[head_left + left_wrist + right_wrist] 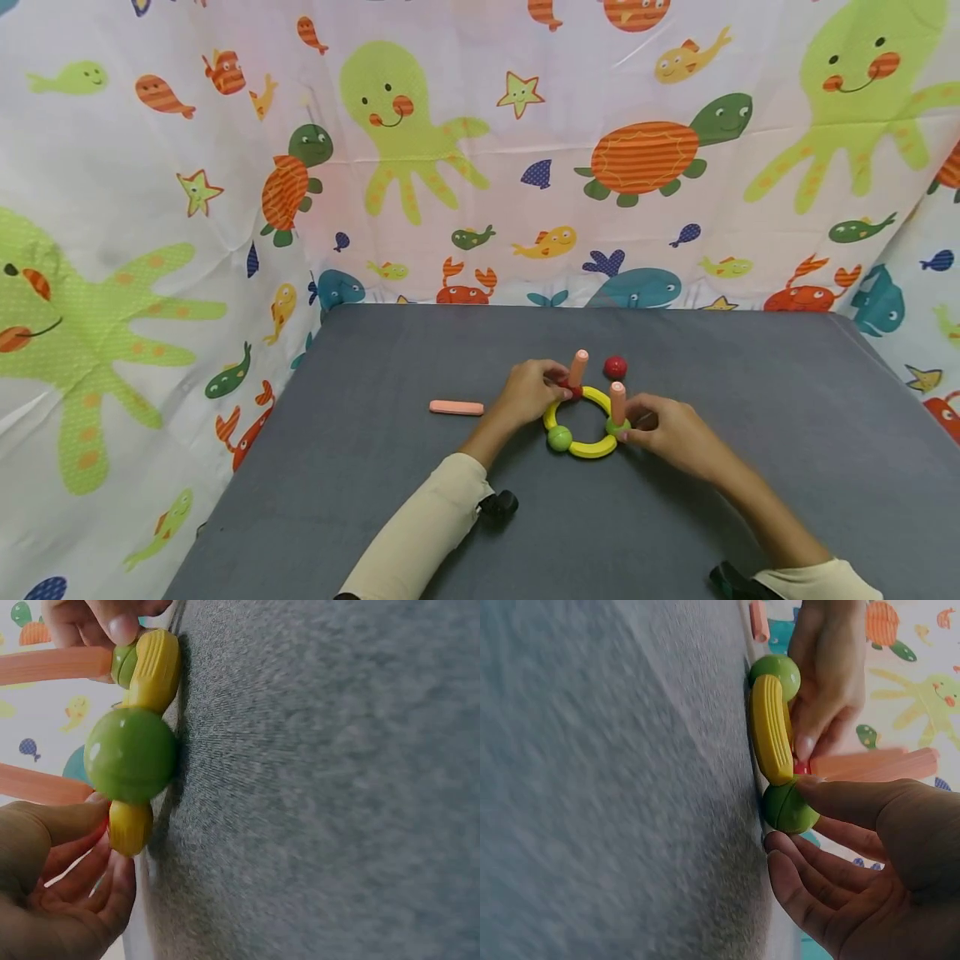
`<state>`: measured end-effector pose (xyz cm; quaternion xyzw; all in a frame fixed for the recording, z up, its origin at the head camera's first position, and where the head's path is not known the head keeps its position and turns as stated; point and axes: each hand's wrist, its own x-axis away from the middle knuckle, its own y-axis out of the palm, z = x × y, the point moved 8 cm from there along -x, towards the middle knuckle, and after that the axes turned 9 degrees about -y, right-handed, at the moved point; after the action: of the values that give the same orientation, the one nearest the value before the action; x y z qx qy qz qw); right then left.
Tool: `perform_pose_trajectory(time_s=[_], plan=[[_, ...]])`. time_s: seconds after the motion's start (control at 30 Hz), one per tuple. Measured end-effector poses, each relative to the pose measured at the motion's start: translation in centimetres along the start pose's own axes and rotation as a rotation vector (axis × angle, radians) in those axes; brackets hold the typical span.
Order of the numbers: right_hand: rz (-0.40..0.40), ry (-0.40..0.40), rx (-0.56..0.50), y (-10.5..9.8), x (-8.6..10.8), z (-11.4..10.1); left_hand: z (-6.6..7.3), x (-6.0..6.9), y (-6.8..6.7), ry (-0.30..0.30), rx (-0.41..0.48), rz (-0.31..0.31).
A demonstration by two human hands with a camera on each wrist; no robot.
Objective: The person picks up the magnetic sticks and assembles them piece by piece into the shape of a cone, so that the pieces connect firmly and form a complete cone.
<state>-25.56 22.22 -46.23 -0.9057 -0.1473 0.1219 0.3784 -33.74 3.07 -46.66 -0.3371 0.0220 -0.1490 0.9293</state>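
Observation:
On the grey table lies a ring of yellow curved pieces (592, 450) joined by balls. My left hand (527, 392) pinches the red ball (574, 392) at the ring's far side, from which a pink rod (578, 367) stands up. At the right side, my right hand (667, 429) holds a green ball (787, 808) between thumb and fingers; a second pink rod (617, 403) rises from it. Another green ball (131, 755) sits at the ring's near left, touched by neither hand. Fingers partly hide the red ball.
A loose pink rod (456, 407) lies left of the ring, beside my left forearm. Behind the ring rests a loose red ball (615, 367). A curtain with sea animals (465, 167) hangs along the grey table's (390, 358) back and sides.

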Motion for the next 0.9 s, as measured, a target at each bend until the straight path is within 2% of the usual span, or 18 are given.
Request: perform_pose_trajectory(time_s=[0.17, 0.37, 0.57, 0.9], plan=[[0.011, -0.031, -0.011, 0.7, 0.5, -0.9, 0.6, -0.7, 0.6, 0.014, 0.000, -0.030], [0.005, -0.029, -0.042, 1.4, 0.8, -1.6, 1.5, -1.4, 1.5, 0.065, -0.008, -0.075], [-0.010, -0.014, -0.075, 2.1, 0.4, -2.5, 1.9, -1.3, 2.0, 0.098, -0.026, -0.098], [-0.073, 0.007, -0.138, 3.2, -0.3, -3.3, 2.0, -0.9, 1.9, 0.098, -0.035, -0.102]])
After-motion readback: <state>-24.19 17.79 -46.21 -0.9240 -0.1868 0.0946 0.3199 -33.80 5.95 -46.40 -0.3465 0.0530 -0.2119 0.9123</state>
